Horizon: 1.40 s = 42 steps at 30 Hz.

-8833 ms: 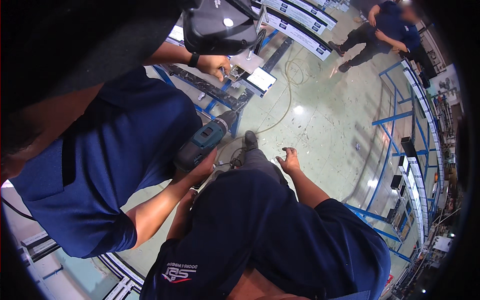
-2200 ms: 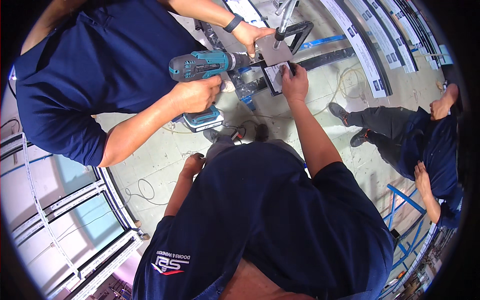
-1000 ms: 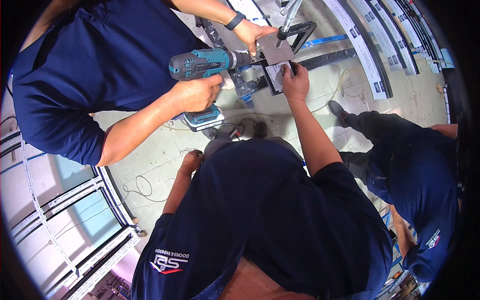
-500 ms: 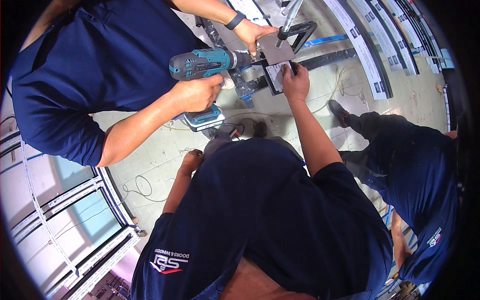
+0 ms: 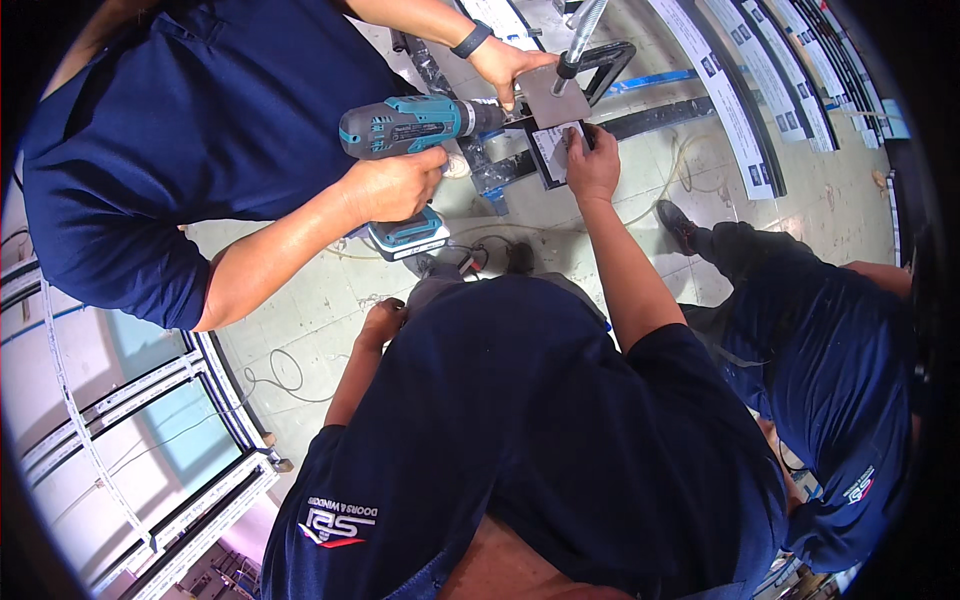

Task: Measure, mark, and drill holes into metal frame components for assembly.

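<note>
My right hand (image 5: 593, 165) grips the end of a black profile (image 5: 541, 160) with a white label (image 5: 556, 150), thumb on the label and fingers curled over the right edge. Just beyond it, a clamp (image 5: 582, 55) with a threaded screw bears on a grey metal plate (image 5: 555, 98). My left hand (image 5: 381, 322) rests low against my leg, its fingers mostly hidden. A co-worker's hand holds a teal and black cordless drill (image 5: 405, 130), its chuck pointing at the profile's left side. The co-worker's other hand (image 5: 505, 68) presses by the plate.
Long labelled profiles (image 5: 725, 100) lie at the upper right. A second co-worker (image 5: 820, 350) bends down close on my right. White-edged frames (image 5: 150, 410) stand at the lower left. Cables (image 5: 285, 375) trail over the tiled floor.
The co-worker on the right has shifted and bent lower. The drill and both my hands have hardly moved.
</note>
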Each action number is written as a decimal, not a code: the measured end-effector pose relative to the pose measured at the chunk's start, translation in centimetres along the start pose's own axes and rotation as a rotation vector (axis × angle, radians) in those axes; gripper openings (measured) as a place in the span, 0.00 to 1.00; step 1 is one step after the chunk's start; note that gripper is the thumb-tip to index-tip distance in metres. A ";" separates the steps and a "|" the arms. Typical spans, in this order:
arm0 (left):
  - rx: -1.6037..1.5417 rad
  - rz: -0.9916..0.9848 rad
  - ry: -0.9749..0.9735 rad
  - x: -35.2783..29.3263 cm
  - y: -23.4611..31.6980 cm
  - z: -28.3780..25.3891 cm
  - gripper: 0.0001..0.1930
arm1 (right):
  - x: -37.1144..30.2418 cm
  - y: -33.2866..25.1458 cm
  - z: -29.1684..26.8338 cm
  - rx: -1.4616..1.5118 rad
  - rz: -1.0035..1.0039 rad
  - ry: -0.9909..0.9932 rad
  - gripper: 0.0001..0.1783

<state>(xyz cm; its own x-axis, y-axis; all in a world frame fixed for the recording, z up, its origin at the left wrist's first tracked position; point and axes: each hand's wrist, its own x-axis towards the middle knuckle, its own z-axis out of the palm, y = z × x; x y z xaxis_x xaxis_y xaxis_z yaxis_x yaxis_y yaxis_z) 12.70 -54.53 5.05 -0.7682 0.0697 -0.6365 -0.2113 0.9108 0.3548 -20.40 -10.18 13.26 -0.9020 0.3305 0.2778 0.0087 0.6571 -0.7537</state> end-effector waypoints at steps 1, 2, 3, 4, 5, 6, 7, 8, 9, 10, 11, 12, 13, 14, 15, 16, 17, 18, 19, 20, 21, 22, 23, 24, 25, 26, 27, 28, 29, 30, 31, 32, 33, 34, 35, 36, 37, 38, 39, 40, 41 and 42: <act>0.014 0.025 0.013 -0.1 0.0 0.0 0.14 | 0.0 0.1 0.0 0.000 0.000 0.000 0.19; 0.028 0.051 0.026 -0.1 -0.1 0.0 0.15 | 0.1 0.1 0.0 0.000 0.007 -0.004 0.19; 0.028 0.051 0.026 0.0 0.0 0.1 0.15 | 0.1 0.2 0.1 -0.001 0.014 -0.009 0.19; -0.026 -0.014 0.019 0.1 0.0 0.2 0.15 | 0.1 0.1 0.0 0.000 0.014 -0.009 0.19; -0.081 -0.080 0.012 0.2 -0.1 0.3 0.15 | 0.0 0.0 0.0 -0.004 0.015 -0.008 0.19; -0.081 -0.081 0.013 0.1 -0.2 0.4 0.15 | 0.0 -0.1 -0.1 -0.009 0.017 -0.007 0.19; -0.037 -0.028 0.022 0.0 -0.3 0.3 0.15 | 0.0 -0.1 0.0 -0.009 0.017 -0.007 0.19; 0.007 0.026 0.032 -0.1 -0.3 0.3 0.15 | 0.0 0.0 0.0 -0.004 0.022 -0.007 0.20; 0.007 0.026 0.032 0.0 -0.3 0.2 0.15 | 0.0 0.0 0.0 0.001 0.027 -0.007 0.20; -0.001 0.010 0.018 0.0 -0.3 0.2 0.15 | 0.0 0.1 0.0 0.002 0.027 -0.008 0.20; -0.008 -0.007 0.004 0.1 -0.2 0.2 0.15 | 0.1 0.1 0.0 -0.011 0.011 -0.007 0.20; -0.008 -0.007 0.004 0.0 -0.3 0.1 0.15 | 0.1 0.1 0.0 -0.024 -0.004 -0.006 0.20; 0.016 0.010 0.003 -0.1 -0.2 0.0 0.16 | 0.1 0.1 0.0 -0.024 -0.005 -0.006 0.20; 0.040 0.027 0.001 -0.1 -0.1 -0.1 0.16 | 0.1 0.1 0.0 -0.009 0.002 -0.009 0.20; 0.040 0.027 0.001 -0.1 0.2 -0.1 0.16 | 0.1 0.0 0.0 0.007 0.009 -0.011 0.20; -0.013 -0.040 -0.002 0.0 0.3 0.0 0.16 | 0.0 0.0 0.0 0.007 0.009 -0.012 0.20; -0.066 -0.106 -0.006 0.0 0.4 0.0 0.17 | 0.0 0.0 0.0 -0.011 0.005 -0.008 0.20; -0.067 -0.106 -0.006 0.0 0.4 0.0 0.17 | 0.0 0.0 0.0 -0.029 0.001 -0.005 0.20; -0.067 -0.098 0.000 0.0 0.3 0.0 0.18 | 0.0 0.0 0.0 -0.029 0.001 -0.005 0.20; -0.068 -0.089 0.006 0.0 0.2 0.1 0.18 | 0.0 0.1 0.0 -0.021 0.000 -0.005 0.20; -0.068 -0.089 0.006 0.1 0.2 0.1 0.18 | 0.0 0.1 0.0 -0.012 -0.001 -0.004 0.20; -0.092 -0.129 0.005 0.3 0.0 0.3 0.19 | 0.0 0.0 -0.1 -0.011 -0.001 -0.004 0.20; -0.117 -0.169 0.004 0.5 -0.3 0.5 0.19 | 0.0 -0.1 -0.1 -0.013 -0.001 -0.001 0.20; -0.116 -0.170 0.004 0.4 -0.6 0.7 0.19 | 0.0 -0.2 -0.1 -0.015 -0.001 0.002 0.20; -0.115 -0.145 0.012 0.2 -0.5 0.6 0.20 | 0.0 -0.1 0.0 -0.017 -0.003 0.002 0.20; -0.114 -0.121 0.019 0.2 -0.4 0.6 0.20 | 0.0 0.0 0.0 -0.012 -0.001 0.001 0.20; -0.116 -0.120 0.019 0.3 -0.2 0.5 0.20 | 0.0 0.1 0.1 -0.008 0.001 0.000 0.19; -0.126 -0.133 0.022 0.4 -0.4 0.6 0.20 | 0.1 0.1 0.0 -0.006 0.003 -0.001 0.19; -0.136 -0.147 0.025 0.5 -0.6 0.7 0.20 | 0.1 0.0 0.0 -0.011 0.003 -0.002 0.19; -0.134 -0.149 0.025 0.4 -0.9 0.7 0.20 | 0.1 0.0 -0.1 -0.015 0.002 -0.002 0.19; -0.094 -0.097 0.023 0.3 -0.6 0.5 0.20 | 0.1 0.0 0.0 -0.018 0.000 -0.003 0.19; -0.053 -0.046 0.022 0.2 -0.3 0.3 0.20 | 0.1 0.1 0.1 -0.012 0.002 0.002 0.19; -0.056 -0.044 0.022 0.4 0.1 0.1 0.20 | 0.1 0.1 0.2 -0.006 0.003 0.007 0.19; -0.123 -0.130 0.007 0.5 0.2 0.1 0.20 | 0.0 -0.1 0.0 -0.006 0.004 0.003 0.19; -0.191 -0.216 -0.008 0.4 0.2 0.2 0.20 | 0.2 -0.4 -0.1 -0.035 0.011 -0.003 0.19; -0.193 -0.220 -0.009 -0.3 0.0 0.4 0.20 | 0.1 -0.7 -0.2 -0.064 0.017 -0.010 0.19; -0.109 -0.139 -0.007 -0.4 -0.4 0.3 0.20 | 0.0 -0.5 -0.2 -0.065 0.018 -0.002 0.19; -0.030 -0.055 0.003 0.0 -0.1 0.2 0.20 | -0.1 -0.1 0.0 -0.042 0.015 0.003 0.19; -0.121 -0.184 0.001 0.5 0.3 0.1 0.19 | 0.1 0.3 0.2 -0.019 0.012 0.007 0.18; -0.122 -0.185 0.002 0.4 0.2 0.1 0.19 | 0.0 0.0 0.1 -0.018 0.011 0.006 0.18; -0.107 -0.150 -0.003 0.3 0.1 0.1 0.19 | 0.0 -0.3 0.0 -0.013 0.008 0.006 0.18; -0.092 -0.115 -0.007 0.2 0.1 0.1 0.20 | 0.0 -0.5 -0.1 -0.007 0.006 0.006 0.18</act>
<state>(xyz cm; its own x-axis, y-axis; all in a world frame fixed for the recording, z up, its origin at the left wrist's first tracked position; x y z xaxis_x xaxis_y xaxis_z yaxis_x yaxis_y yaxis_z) 12.55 -54.40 4.90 -0.7317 -0.0300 -0.6809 -0.3525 0.8717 0.3404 -20.36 -10.49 13.67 -0.8994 0.3383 0.2768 0.0170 0.6598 -0.7512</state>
